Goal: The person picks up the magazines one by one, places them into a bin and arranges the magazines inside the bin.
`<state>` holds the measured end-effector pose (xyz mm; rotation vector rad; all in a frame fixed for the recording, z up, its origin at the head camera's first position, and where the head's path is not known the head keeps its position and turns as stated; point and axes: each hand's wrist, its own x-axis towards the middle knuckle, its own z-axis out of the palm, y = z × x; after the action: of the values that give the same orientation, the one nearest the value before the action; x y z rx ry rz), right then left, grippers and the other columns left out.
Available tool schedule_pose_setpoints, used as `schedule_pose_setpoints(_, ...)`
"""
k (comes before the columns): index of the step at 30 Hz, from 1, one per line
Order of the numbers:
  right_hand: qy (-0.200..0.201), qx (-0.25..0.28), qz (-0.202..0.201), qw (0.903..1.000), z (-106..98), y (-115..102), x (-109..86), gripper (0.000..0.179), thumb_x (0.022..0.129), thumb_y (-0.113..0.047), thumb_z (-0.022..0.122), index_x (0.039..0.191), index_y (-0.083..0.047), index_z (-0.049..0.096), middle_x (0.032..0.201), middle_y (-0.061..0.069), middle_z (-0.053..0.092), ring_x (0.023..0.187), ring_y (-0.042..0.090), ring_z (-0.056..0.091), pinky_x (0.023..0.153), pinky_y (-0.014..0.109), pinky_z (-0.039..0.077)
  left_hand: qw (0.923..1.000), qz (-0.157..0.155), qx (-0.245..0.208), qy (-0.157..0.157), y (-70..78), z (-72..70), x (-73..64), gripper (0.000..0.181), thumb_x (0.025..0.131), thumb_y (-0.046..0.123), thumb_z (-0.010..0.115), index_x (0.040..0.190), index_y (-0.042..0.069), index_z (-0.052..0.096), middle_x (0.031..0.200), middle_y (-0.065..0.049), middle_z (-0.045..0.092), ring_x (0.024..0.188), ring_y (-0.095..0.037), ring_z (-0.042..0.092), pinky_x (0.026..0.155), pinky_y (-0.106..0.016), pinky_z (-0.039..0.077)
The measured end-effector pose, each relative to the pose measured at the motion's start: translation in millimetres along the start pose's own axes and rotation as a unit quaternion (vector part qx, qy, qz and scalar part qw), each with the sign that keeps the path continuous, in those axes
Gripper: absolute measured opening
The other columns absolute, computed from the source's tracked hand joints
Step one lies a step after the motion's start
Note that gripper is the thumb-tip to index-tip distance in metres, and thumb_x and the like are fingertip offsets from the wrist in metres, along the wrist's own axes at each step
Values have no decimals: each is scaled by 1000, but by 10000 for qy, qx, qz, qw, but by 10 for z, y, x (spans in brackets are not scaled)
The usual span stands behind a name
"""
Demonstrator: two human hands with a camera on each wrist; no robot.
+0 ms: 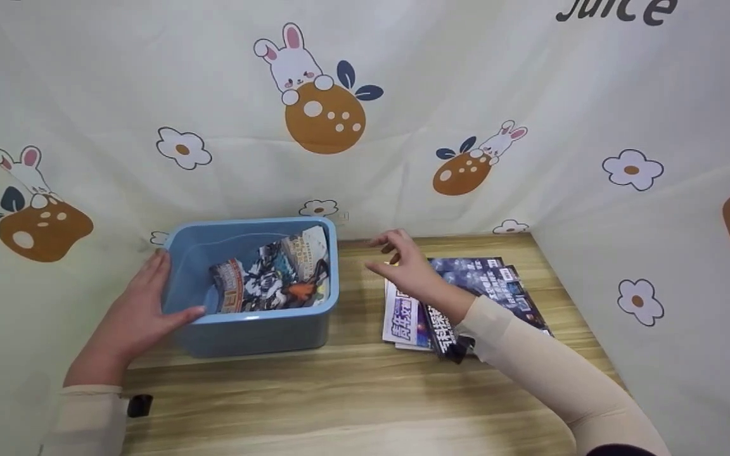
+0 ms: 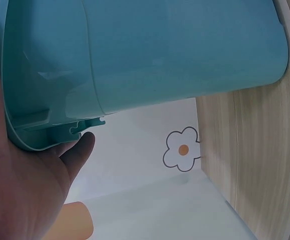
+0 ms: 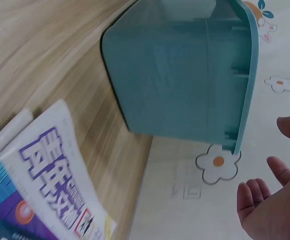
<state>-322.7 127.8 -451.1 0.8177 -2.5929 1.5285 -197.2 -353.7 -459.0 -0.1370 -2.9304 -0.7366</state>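
A blue plastic storage bin (image 1: 263,332) stands on the wooden table, with colorful magazines (image 1: 270,278) leaning inside it. My left hand (image 1: 140,310) grips the bin's left front corner; the thumb lies along the front rim. In the left wrist view, fingertips (image 2: 79,155) show beneath the rim. Between the bin and a spread pile of magazines, my right hand (image 1: 406,266) hovers with loosely bent fingers and holds nothing. That pile has a white magazine with purple lettering (image 1: 403,316) on its left and dark-covered magazines (image 1: 498,285) on its right.
A pale cloth printed with rabbits and flowers (image 1: 327,114) hangs behind the table (image 1: 339,405) and along both sides. The bin's back edge is close to the rear cloth. The right forearm's sleeve (image 1: 530,361) passes over part of the magazine pile.
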Motion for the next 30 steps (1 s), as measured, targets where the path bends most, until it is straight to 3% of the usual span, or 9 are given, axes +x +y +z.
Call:
schedule_pose_setpoints(10, 141, 259, 216, 9993, -313, 396, -229, 30, 100, -14, 84, 126, -5, 74, 125, 17, 63, 110, 37, 63, 88, 31, 51, 10000, 21, 27, -5, 3, -1, 0, 131, 93, 69, 78, 174, -5, 7, 182, -30, 3, 166, -56, 7, 119, -86, 23)
schedule_pose_setpoints(18, 222, -83, 735, 9970, -610, 758, -444, 41, 100, -24, 84, 135, -4, 73, 126, 16, 68, 106, 28, 66, 90, 35, 57, 10000, 18, 59, -15, 0, -2, -5, 131, 92, 70, 78, 175, -3, 6, 182, -29, 3, 166, -55, 8, 119, -86, 24)
schedule_pose_setpoints(22, 223, 70, 928, 9954, -761, 903, -546, 46, 101, -22, 84, 140, 0, 68, 129, 18, 66, 99, 26, 70, 88, 45, 65, 10000, 6, 33, 10, 6, -7, -1, 132, 92, 71, 77, 175, -1, 6, 182, -29, 3, 167, -55, 7, 118, -86, 24)
schedule_pose_setpoints(26, 224, 19, 1054, 9942, -919, 1042, -637, 52, 101, -18, 83, 146, 1, 65, 135, 22, 61, 106, 36, 69, 93, 50, 64, 10000, -5, 20, 54, 20, -10, -3, 132, 92, 72, 77, 175, -1, 6, 182, -28, 4, 166, -55, 7, 117, -87, 24)
schedule_pose_setpoints(30, 216, -492, 1064, 9929, -1074, 1173, -730, 57, 99, -24, 86, 149, -6, 66, 136, 20, 61, 123, 48, 61, 100, 48, 54, 10000, -22, 58, 36, 19, -13, -12, 131, 92, 72, 77, 175, -1, 6, 183, -27, 3, 167, -55, 7, 117, -87, 24)
